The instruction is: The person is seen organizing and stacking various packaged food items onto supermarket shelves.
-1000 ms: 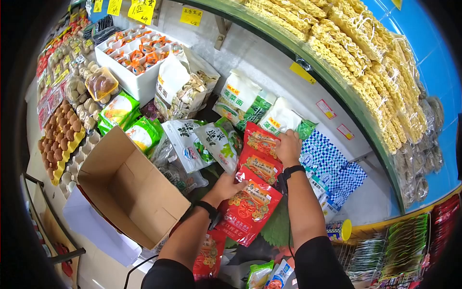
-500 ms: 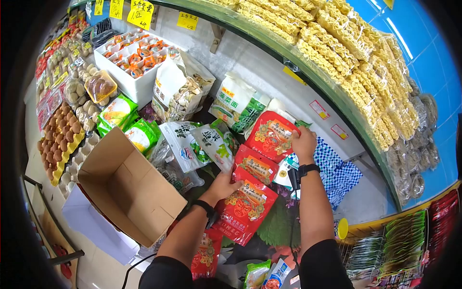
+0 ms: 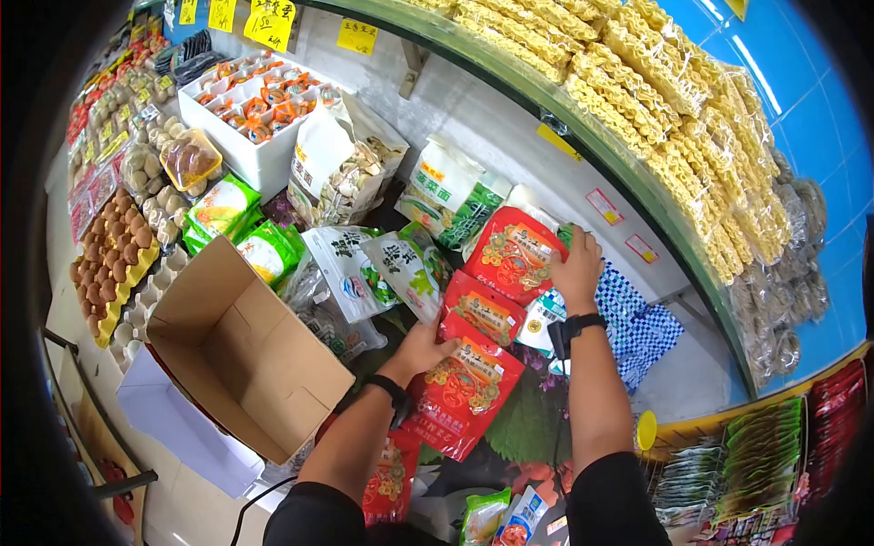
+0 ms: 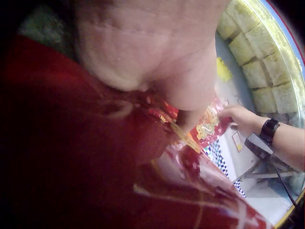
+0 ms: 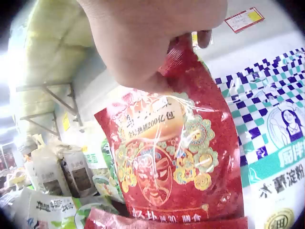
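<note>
In the head view, three red pickled mustard packets overlap in a slanting row. My right hand (image 3: 575,270) grips the top right edge of the farthest packet (image 3: 514,255), which is tilted up with its printed front showing. The right wrist view shows the thumb over the top seal of that packet (image 5: 176,157). My left hand (image 3: 421,353) pinches the nearest packet (image 3: 466,387) by its upper left edge, thumb on the front. Between them lies the middle packet (image 3: 482,309), partly covered. Dark red film of the held packet (image 4: 95,157) fills much of the left wrist view.
An open cardboard box (image 3: 255,364) stands left of my left arm. White-and-green pouches (image 3: 350,273) and noodle bags (image 3: 446,191) lie behind the packets. Blue checked bags (image 3: 637,318) lean right of my right hand. Above runs a shelf edge (image 3: 510,82) with noodle stacks.
Since one second ago my right hand has moved right and raised the farthest red packet, turning its front into view. My left hand keeps its hold, nearly still. The last half second shows little movement.
</note>
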Available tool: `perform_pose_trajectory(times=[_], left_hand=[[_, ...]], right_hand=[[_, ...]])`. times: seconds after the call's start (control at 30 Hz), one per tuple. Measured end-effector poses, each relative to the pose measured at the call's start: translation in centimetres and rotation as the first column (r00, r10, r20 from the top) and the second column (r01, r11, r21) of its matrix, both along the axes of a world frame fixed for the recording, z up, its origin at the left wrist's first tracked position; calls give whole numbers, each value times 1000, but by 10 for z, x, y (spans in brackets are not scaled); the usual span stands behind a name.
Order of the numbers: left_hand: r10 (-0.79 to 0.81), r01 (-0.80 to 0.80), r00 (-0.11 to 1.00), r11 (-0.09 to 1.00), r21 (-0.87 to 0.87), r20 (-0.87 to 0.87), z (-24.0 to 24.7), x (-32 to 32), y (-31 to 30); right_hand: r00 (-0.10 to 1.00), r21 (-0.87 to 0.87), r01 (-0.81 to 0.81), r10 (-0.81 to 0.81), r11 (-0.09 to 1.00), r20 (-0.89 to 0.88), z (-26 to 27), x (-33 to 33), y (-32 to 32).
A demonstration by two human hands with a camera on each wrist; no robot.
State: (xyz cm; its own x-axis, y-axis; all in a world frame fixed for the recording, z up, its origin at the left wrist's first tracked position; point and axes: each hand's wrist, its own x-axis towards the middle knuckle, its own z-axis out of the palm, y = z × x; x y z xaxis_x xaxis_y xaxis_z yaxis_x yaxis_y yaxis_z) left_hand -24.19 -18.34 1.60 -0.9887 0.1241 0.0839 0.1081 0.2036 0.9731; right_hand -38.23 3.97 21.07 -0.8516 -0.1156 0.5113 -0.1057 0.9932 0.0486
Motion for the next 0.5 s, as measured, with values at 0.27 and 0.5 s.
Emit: perform_pose_trajectory(times=[0.27,0.5], left_hand=[[16,-11,998,998,60,-69,-15,-3,5],[-29,32,997,999,30,-77,-12,-1,2]], right_hand=[[877,-107,-379,394,919,275,-94,56,-10],[846,-86,-189,206,978,491,-108,48,-22]])
